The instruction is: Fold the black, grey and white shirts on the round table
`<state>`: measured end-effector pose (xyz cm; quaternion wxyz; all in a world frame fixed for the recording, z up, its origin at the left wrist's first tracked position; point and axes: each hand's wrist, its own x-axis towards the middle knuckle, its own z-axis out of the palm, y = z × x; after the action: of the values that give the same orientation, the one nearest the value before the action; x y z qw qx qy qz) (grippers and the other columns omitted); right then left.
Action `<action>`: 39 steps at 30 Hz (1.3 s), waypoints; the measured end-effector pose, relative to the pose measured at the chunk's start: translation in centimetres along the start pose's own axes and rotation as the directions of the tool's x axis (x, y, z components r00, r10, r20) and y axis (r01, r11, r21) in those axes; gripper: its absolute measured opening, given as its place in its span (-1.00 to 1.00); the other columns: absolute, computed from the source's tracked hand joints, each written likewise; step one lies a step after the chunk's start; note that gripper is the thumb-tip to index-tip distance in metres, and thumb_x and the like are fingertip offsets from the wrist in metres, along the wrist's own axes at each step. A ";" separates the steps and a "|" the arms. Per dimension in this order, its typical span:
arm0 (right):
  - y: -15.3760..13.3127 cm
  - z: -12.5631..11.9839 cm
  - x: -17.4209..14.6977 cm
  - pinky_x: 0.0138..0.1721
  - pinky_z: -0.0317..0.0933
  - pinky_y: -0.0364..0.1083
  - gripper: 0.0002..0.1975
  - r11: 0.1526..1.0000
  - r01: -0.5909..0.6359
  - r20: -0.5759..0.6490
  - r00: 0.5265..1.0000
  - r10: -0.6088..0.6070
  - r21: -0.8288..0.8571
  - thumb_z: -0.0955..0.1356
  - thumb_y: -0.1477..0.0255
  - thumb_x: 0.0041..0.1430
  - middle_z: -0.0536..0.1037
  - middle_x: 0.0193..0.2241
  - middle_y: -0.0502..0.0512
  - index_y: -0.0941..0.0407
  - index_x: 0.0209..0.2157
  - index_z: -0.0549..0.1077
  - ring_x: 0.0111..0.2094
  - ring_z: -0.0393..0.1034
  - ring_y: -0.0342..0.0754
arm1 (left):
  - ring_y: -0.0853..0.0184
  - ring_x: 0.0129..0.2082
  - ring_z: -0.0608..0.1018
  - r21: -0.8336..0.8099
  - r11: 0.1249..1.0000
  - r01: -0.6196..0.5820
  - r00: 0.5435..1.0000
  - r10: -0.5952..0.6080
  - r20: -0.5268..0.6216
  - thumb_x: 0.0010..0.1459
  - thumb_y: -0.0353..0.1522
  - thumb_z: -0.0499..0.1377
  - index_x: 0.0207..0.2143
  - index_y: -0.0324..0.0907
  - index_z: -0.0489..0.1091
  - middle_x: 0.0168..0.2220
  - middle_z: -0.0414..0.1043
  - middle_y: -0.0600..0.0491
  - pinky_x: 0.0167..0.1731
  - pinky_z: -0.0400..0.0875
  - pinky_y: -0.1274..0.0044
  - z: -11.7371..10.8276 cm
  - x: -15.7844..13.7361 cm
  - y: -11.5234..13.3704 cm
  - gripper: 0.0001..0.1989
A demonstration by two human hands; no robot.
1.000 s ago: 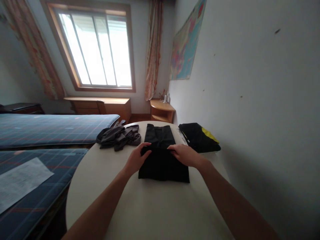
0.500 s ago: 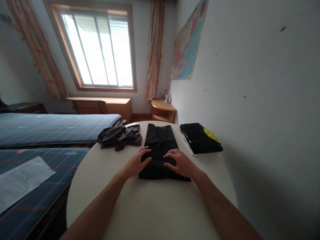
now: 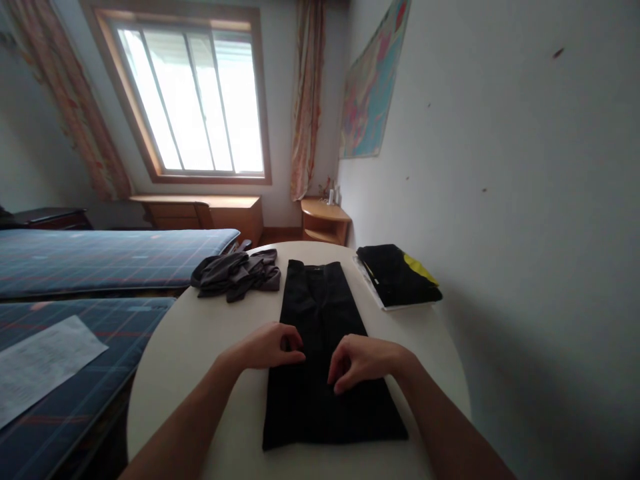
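Black folded trousers (image 3: 320,307) lie lengthwise on the round white table (image 3: 200,373), with the waistband and a small label at the far end. Over their left edge is my left hand (image 3: 273,345), its fingers bent and thumb apart, holding no visible fold. My right hand (image 3: 363,363) is over the right half, fingers curled down with a small gap to the thumb. The cloth beneath looks flat; whether the fingertips touch it I cannot tell.
A crumpled dark grey garment (image 3: 237,273) lies at the table's back left. At the back right sits a folded black and yellow garment (image 3: 400,275) on something white. Plaid mattresses (image 3: 120,263) with a paper sheet (image 3: 50,363) stand left; a wall (image 3: 540,267) is right.
The trousers reach further toward me, their near end now close to the table's front. Both hands have come nearer to me, and their fingers have gone from spread to curled.
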<state>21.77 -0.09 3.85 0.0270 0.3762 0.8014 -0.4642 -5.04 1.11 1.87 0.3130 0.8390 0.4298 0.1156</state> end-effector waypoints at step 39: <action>9.0 -3.4 2.4 -0.12 0.29 -0.01 -0.65 0.998 0.046 -0.790 0.610 -0.066 -0.048 0.32 0.29 0.19 0.55 -0.13 0.12 0.08 -0.01 0.45 -0.17 0.43 0.01 | 0.25 -0.31 0.55 -0.289 0.956 -0.046 0.866 -0.106 -0.489 0.16 -0.19 0.17 0.12 -0.18 0.31 -0.21 0.53 -0.03 -0.27 0.43 0.43 0.7 4.4 -5.5 -0.50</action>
<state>26.73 6.49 -1.62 -0.3389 0.5167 0.7478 -0.2426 -5.62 6.63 -2.46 0.3131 0.7182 0.4874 0.3855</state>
